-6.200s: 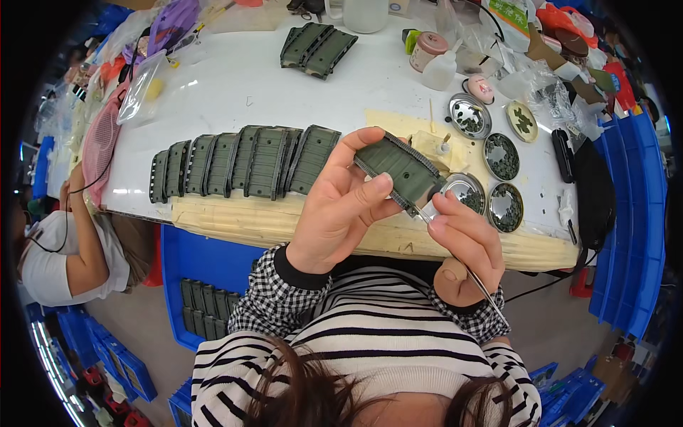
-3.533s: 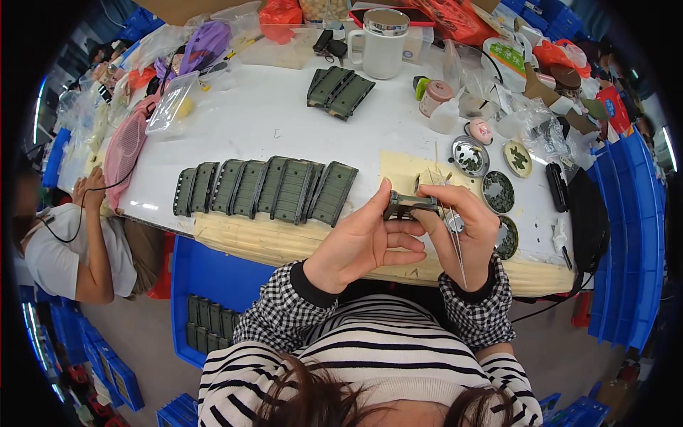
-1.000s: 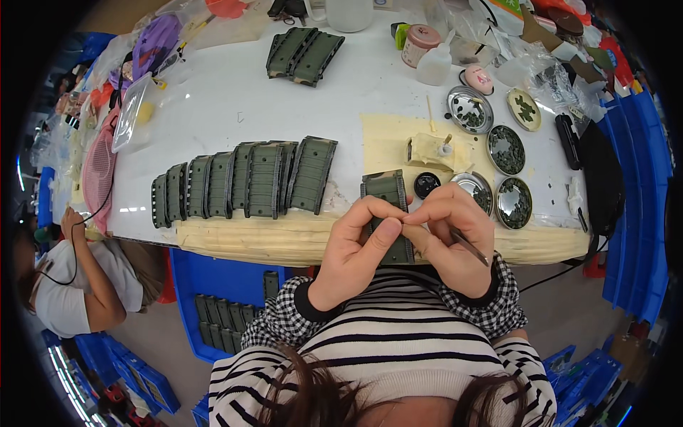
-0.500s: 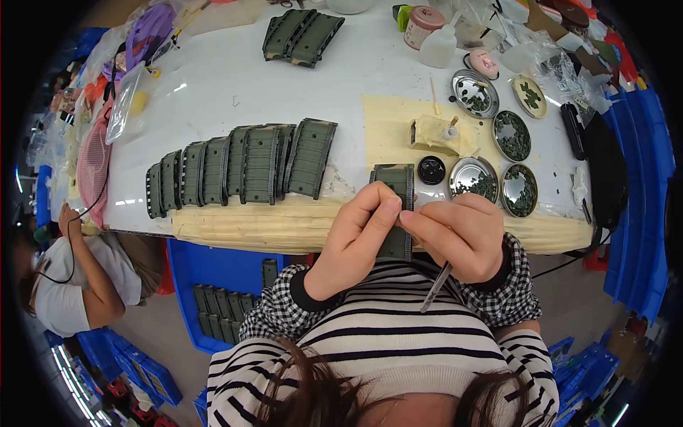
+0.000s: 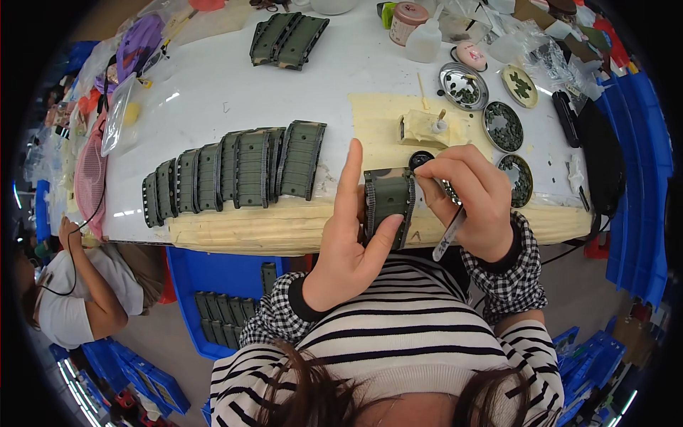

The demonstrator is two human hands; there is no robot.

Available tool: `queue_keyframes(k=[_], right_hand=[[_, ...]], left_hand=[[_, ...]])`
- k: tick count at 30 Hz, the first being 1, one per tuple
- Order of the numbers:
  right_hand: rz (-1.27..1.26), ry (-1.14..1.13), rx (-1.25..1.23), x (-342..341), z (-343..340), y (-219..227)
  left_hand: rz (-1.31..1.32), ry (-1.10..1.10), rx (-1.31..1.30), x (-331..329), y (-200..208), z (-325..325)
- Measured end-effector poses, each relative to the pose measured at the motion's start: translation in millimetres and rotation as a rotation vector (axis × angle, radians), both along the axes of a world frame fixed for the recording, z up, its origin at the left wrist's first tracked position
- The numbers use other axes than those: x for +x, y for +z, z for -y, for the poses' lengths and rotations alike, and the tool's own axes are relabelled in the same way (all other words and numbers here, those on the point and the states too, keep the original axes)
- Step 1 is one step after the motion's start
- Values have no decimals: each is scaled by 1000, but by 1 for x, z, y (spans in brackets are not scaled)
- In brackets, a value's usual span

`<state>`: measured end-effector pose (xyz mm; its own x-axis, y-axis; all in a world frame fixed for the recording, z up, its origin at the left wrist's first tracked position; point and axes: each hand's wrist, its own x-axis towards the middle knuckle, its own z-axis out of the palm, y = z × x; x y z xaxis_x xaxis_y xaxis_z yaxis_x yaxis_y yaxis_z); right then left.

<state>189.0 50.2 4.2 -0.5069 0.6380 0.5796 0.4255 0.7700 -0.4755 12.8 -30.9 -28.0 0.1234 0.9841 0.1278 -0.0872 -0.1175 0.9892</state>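
Broadly, white surface (image 5: 206,92), front edge padded in cream. Blue bin (image 5: 220,272) below that edge, darker green pieces inside. Row of ribbed green pieces (image 5: 252,171) along the front edge, left of centre, overlapping; a pair of green pieces (image 5: 290,41) toward the far edge. Left hand (image 5: 346,254): thumb across the face of the held green piece (image 5: 388,196), forefinger stretched straight toward the far edge. Held piece upright-looking over the front edge, right of centre. Right hand (image 5: 478,203): fingers curled round a slim metal tool (image 5: 449,236); forefinger and thumb tips at the piece's upper right corner, cannot tell whether pinching anything. Round dishes (image 5: 505,129) of dark bits nearer the right edge. Small black pot (image 5: 420,158) just beyond the held piece.
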Motion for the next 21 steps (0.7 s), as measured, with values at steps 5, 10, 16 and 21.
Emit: queue_keyframes(k=[5, 10, 16, 21], right_hand=[[30, 31, 48, 1, -2, 0], [147, 54, 100, 3, -2, 5], [211, 83, 104, 7, 1, 7], [241, 86, 99, 6, 8, 7]], left_hand=[[-127, -12, 65, -2, 0, 1], [-146, 65, 65, 1, 1, 4], [-188, 37, 66, 2, 2, 5], [-154, 77, 76, 3, -3, 8]])
